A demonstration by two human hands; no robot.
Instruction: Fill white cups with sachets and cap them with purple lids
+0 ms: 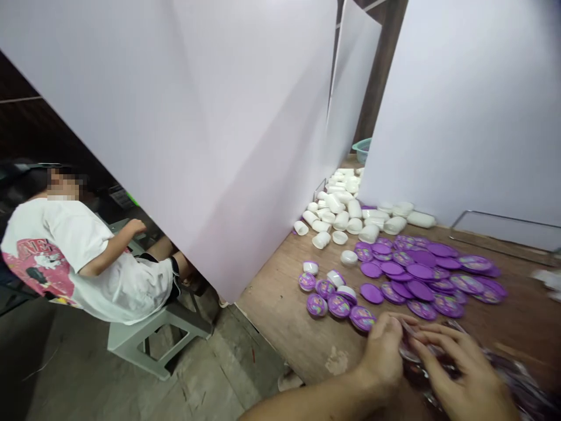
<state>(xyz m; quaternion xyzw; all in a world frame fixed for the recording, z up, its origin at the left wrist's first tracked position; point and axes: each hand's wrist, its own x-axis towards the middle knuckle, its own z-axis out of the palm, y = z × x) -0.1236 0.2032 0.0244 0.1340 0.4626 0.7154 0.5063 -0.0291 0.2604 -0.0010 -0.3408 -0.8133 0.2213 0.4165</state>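
Note:
My left hand [385, 351] and my right hand [460, 362] are close together at the lower right, fingers closed on a thin, clear, shiny plastic piece [408, 349] between them. More shiny dark purple wrapping [521, 380] lies beside and under my right hand. Just beyond my hands lies a pile of purple oval lids [421, 272], some with printed pictures. Several small white cups with purple printed lids [339, 305] stand to the left of the pile. White empty cups [342, 219] are heaped farther back on the wooden table [284, 304].
Tall white panels [263, 117] stand along the table's left and back. A wire stand [504, 221] is at the back right, a green basket [362, 150] behind. A person in a white shirt [87, 251] sits on a grey-green stool [149, 333] at the left.

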